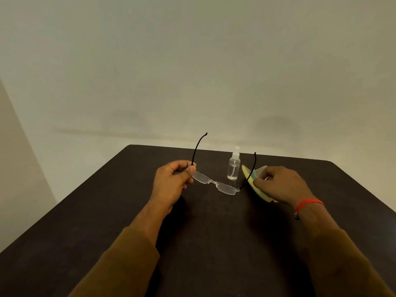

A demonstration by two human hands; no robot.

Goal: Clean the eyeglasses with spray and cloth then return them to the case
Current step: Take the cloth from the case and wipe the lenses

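Left grip (pixel 171 179) pinches glasses (pixel 216 184) at one hinge, held above counter (pixel 107 211) so lenses stay untouched; right grip (pixel 278 183) holds cloth (pixel 249 174), bottle (pixel 234 166) standing just behind.

text: none readable | labels: none on the clear plastic spray bottle (pixel 233 166) | brands, numbers, signs: none legible anywhere

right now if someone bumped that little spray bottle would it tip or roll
The spray bottle stands upright on the table, tall and narrow, so a knock near the cap would probably tip it. It looks clear and only partly filled, so likely light and easy to shove. Its body seems round; once down, it could well roll.
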